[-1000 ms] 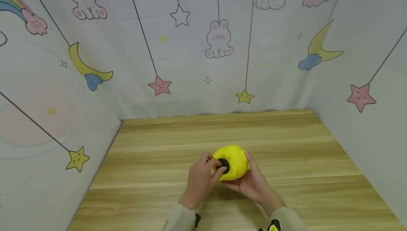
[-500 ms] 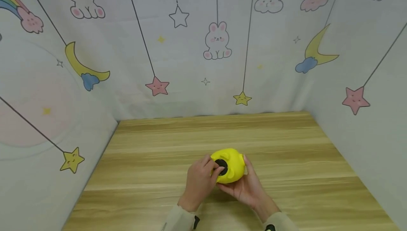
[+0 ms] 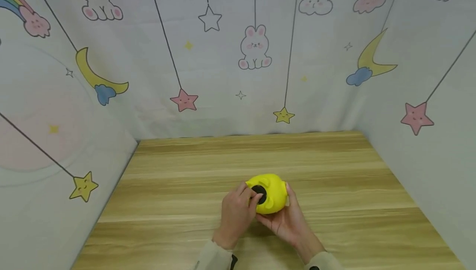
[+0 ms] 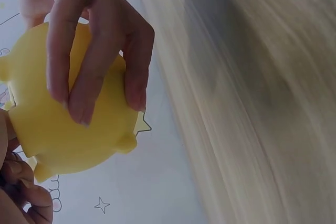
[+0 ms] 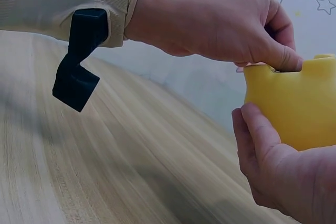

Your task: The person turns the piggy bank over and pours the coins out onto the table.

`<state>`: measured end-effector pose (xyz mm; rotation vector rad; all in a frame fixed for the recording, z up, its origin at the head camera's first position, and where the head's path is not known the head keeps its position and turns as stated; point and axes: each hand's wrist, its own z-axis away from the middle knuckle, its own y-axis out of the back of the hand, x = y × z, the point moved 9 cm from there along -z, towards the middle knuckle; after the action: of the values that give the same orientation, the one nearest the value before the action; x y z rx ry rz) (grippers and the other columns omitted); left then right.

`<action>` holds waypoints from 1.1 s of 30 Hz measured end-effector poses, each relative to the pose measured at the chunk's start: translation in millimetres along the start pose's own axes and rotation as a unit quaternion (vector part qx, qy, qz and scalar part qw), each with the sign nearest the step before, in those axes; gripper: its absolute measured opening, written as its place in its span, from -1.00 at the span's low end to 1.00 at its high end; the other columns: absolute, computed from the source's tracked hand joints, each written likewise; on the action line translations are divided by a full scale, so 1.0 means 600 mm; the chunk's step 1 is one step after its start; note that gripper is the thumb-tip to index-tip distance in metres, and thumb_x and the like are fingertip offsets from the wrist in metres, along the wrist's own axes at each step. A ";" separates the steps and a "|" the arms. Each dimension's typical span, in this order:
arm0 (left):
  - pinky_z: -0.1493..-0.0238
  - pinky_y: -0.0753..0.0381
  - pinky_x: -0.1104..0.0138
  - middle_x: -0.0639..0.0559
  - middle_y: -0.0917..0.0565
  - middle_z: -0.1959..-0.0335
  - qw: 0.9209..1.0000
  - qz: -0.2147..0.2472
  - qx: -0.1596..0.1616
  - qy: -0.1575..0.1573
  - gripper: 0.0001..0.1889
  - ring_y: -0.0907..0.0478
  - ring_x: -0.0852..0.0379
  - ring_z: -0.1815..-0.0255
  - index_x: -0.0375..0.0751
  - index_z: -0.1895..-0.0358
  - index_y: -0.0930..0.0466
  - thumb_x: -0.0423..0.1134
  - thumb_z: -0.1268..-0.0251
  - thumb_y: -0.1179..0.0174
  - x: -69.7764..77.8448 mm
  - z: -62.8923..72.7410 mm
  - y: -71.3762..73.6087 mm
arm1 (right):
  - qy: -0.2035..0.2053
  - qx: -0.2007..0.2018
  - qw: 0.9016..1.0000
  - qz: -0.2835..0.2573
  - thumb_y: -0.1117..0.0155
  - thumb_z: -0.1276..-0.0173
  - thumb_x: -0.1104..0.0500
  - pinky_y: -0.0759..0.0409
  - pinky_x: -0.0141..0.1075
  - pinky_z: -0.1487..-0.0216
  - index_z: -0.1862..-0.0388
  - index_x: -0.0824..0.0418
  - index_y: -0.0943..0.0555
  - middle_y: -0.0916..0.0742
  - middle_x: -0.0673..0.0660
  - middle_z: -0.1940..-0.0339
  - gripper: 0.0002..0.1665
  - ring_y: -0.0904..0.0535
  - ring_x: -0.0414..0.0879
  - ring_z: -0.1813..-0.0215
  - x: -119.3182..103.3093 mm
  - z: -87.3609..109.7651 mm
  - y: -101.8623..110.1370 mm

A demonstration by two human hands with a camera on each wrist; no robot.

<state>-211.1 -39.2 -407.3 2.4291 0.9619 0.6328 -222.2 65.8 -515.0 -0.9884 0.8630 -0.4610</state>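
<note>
A rounded yellow piggy bank [image 3: 278, 193] with short stubs is held above the table, its side with a round black plug [image 3: 263, 190] turned toward the left hand. The left hand [image 3: 235, 210] has its thumb and fingers bent together at the plug, pinching it. From the other side the right hand [image 3: 288, 225] supports the bank. In the left wrist view, the right hand's fingers [image 4: 84, 72] spread over the yellow surface. The right wrist view has the left hand [image 5: 220, 27] above the bank, its thumb dipping into the opening; the plug is hidden there.
A wood-grain table [image 3: 178, 171] lies under the hands. White cloth walls [image 3: 223, 76] printed with rabbits, stars and moons stand behind it and at both sides. A black camera mount [image 5: 81, 59] sits on the left wrist.
The left thumb and fingers have drawn closer together over the black plug. The bank and both hands stay in nearly the same place, while the head view shifts slightly.
</note>
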 end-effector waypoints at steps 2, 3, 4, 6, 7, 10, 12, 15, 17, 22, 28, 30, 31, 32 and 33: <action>0.60 -0.46 0.42 0.08 -0.43 0.51 1.000 0.002 0.005 0.002 -0.74 -0.38 0.23 0.63 -0.19 0.50 -0.58 -0.27 -0.04 -0.54 0.001 0.000 -0.001 | 0.004 0.005 1.000 -0.003 -0.02 -0.29 -0.56 -0.37 -0.09 -0.35 -0.48 0.12 0.02 -0.43 0.25 -0.26 0.10 -0.53 0.04 -0.20 -0.001 0.001 0.000; 0.61 -0.46 0.42 0.07 -0.43 0.51 1.000 0.001 0.004 0.003 -0.75 -0.38 0.23 0.63 -0.18 0.50 -0.57 -0.26 -0.05 -0.53 0.000 0.000 -0.002 | 0.006 0.006 1.000 -0.004 -0.02 -0.29 -0.56 -0.37 -0.09 -0.35 -0.48 0.12 0.02 -0.43 0.25 -0.26 0.10 -0.53 0.04 -0.20 -0.002 0.001 0.000; 0.61 -0.46 0.42 0.08 -0.43 0.51 1.000 0.002 0.004 0.005 -0.75 -0.39 0.23 0.63 -0.18 0.49 -0.57 -0.26 -0.06 -0.53 0.000 0.000 -0.003 | 0.009 0.007 1.000 -0.005 -0.01 -0.29 -0.56 -0.37 -0.09 -0.35 -0.48 0.12 0.02 -0.43 0.25 -0.26 0.10 -0.53 0.04 -0.20 -0.003 0.000 0.000; 0.61 -0.47 0.41 0.07 -0.43 0.50 1.000 0.001 0.002 0.009 -0.75 -0.39 0.23 0.64 -0.17 0.48 -0.57 -0.26 -0.07 -0.52 0.000 -0.001 -0.005 | 0.013 0.008 1.000 -0.011 0.02 -0.32 -0.55 -0.36 -0.08 -0.36 -0.49 0.12 0.03 -0.43 0.25 -0.26 0.08 -0.53 0.04 -0.20 -0.004 0.000 0.000; 0.61 -0.47 0.40 0.07 -0.43 0.50 1.000 0.000 0.001 0.011 -0.76 -0.40 0.23 0.64 -0.17 0.48 -0.57 -0.25 -0.09 -0.51 0.001 -0.001 -0.006 | 0.014 0.008 1.000 -0.014 0.03 -0.32 -0.55 -0.35 -0.08 -0.36 -0.50 0.13 0.04 -0.43 0.25 -0.26 0.08 -0.53 0.03 -0.20 -0.004 0.000 0.000; 0.61 -0.48 0.38 0.07 -0.43 0.50 1.000 -0.001 -0.003 0.017 -0.76 -0.41 0.21 0.64 -0.17 0.48 -0.57 -0.25 -0.10 -0.50 0.001 0.001 -0.010 | 0.014 0.013 1.000 -0.024 0.05 -0.34 -0.54 -0.34 -0.08 -0.37 -0.51 0.12 0.06 -0.43 0.25 -0.25 0.08 -0.53 0.03 -0.19 -0.003 -0.001 0.004; 0.62 -0.48 0.37 0.07 -0.43 0.50 1.000 -0.006 -0.003 0.021 -0.76 -0.41 0.20 0.64 -0.16 0.48 -0.57 -0.25 -0.10 -0.50 0.001 0.003 -0.012 | 0.013 0.019 0.999 -0.030 0.01 -0.32 -0.54 -0.35 -0.08 -0.36 -0.50 0.12 0.06 -0.43 0.25 -0.25 0.09 -0.53 0.03 -0.19 -0.001 0.000 0.007; 0.63 -0.47 0.37 0.08 -0.44 0.50 1.000 -0.009 0.000 0.029 -0.77 -0.42 0.20 0.65 -0.15 0.49 -0.57 -0.26 -0.10 -0.50 0.001 0.006 -0.014 | 0.015 0.025 0.999 -0.033 -0.06 -0.29 -0.53 -0.36 -0.08 -0.35 -0.48 0.12 0.03 -0.42 0.26 -0.25 0.10 -0.53 0.04 -0.19 0.000 0.000 0.009; 0.63 -0.47 0.36 0.08 -0.43 0.50 0.999 -0.011 0.005 0.034 -0.77 -0.42 0.19 0.65 -0.15 0.49 -0.57 -0.26 -0.10 -0.50 0.000 0.007 -0.015 | 0.017 0.027 0.999 -0.034 -0.10 -0.27 -0.53 -0.37 -0.09 -0.35 -0.46 0.11 0.00 -0.41 0.26 -0.26 0.08 -0.53 0.04 -0.19 0.000 0.000 0.009; 0.64 -0.47 0.36 0.07 -0.42 0.51 0.999 -0.015 0.010 0.050 -0.75 -0.43 0.18 0.66 -0.15 0.51 -0.55 -0.26 -0.13 -0.48 0.001 0.010 -0.017 | 0.023 0.030 0.999 -0.027 0.03 -0.35 -0.52 -0.38 -0.09 -0.34 -0.43 0.13 -0.04 -0.43 0.25 -0.24 0.00 -0.53 0.03 -0.18 -0.001 0.000 0.010; 0.61 -0.50 0.39 0.07 -0.43 0.51 0.998 -0.017 0.006 0.067 -0.75 -0.44 0.21 0.63 -0.16 0.51 -0.55 -0.25 -0.19 -0.44 -0.001 0.013 -0.022 | 0.028 0.031 0.999 -0.029 0.08 -0.36 -0.53 -0.39 -0.09 -0.33 -0.42 0.15 -0.07 -0.48 0.24 -0.21 -0.01 -0.53 0.03 -0.18 0.000 0.001 0.013; 0.60 -0.50 0.38 0.07 -0.43 0.51 0.998 -0.021 0.007 0.061 -0.76 -0.44 0.20 0.62 -0.15 0.51 -0.57 -0.24 -0.16 -0.46 -0.001 0.013 -0.022 | 0.026 0.030 0.999 -0.037 0.01 -0.34 -0.53 -0.37 -0.07 -0.35 -0.43 0.14 -0.06 -0.46 0.25 -0.23 0.01 -0.52 0.04 -0.20 0.001 0.001 0.015; 0.58 -0.50 0.37 0.07 -0.44 0.50 0.998 -0.023 0.007 0.055 -0.77 -0.45 0.19 0.61 -0.15 0.50 -0.58 -0.24 -0.15 -0.47 -0.001 0.012 -0.022 | 0.026 0.030 0.998 -0.038 -0.01 -0.33 -0.53 -0.36 -0.06 -0.36 -0.43 0.13 -0.05 -0.45 0.25 -0.24 0.02 -0.52 0.05 -0.20 0.000 0.001 0.015; 0.58 -0.50 0.36 0.07 -0.45 0.49 0.999 -0.024 0.006 0.048 -0.80 -0.46 0.18 0.60 -0.15 0.47 -0.60 -0.25 -0.14 -0.47 0.000 0.012 -0.022 | 0.027 0.030 0.998 -0.039 -0.02 -0.32 -0.53 -0.35 -0.04 -0.36 -0.44 0.11 -0.04 -0.44 0.25 -0.26 0.02 -0.52 0.06 -0.21 0.000 0.001 0.016; 0.56 -0.51 0.35 0.07 -0.46 0.48 0.999 -0.024 0.003 0.041 -0.82 -0.47 0.17 0.57 -0.15 0.45 -0.62 -0.25 -0.15 -0.47 0.000 0.010 -0.022 | 0.028 0.028 0.999 -0.036 -0.02 -0.32 -0.53 -0.34 -0.02 -0.37 -0.46 0.11 -0.02 -0.43 0.26 -0.27 0.03 -0.51 0.07 -0.22 -0.002 0.001 0.016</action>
<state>-214.3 -31.8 -419.6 2.3938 1.0521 0.7175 -222.8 71.6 -522.7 -0.9606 0.8627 -0.5733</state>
